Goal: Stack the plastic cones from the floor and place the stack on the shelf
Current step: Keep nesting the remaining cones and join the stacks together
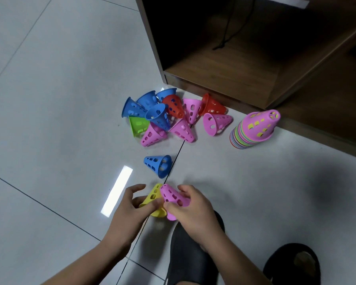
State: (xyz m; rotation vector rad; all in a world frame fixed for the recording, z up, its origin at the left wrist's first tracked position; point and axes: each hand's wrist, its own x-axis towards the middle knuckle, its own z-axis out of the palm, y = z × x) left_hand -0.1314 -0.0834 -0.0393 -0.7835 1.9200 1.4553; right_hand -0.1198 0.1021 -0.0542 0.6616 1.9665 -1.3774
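Left hand [125, 208]: fingers and thumb curled round a yellow cone [152, 194], narrow end pointing away from the person.
Right hand [193, 210]: thumb and fingers pinch a pink cone [173, 196], which touches the yellow one.
Lone blue cone [156, 164]: on its side, just beyond the hands, on a tile joint.
Heap of loose cones [158, 117]: blue, red, pink and green, tumbled together near the shelf corner.
Stack [255, 128]: upright on the floor [60, 99], pink on top, just beside the shelf's base.
Shelf [224, 66]: its low front edge meets the floor behind the heap.
Open room: broad grey tile to the left; a tile strip between hands and stack.
Hidden or unclear: the green cone lies mostly under others; the stack's rims are too fine to count; the shelf interior is dark and cut off above; a black cable [224, 38] leaves the frame's top; two black slippers [189, 254] are cut off below.
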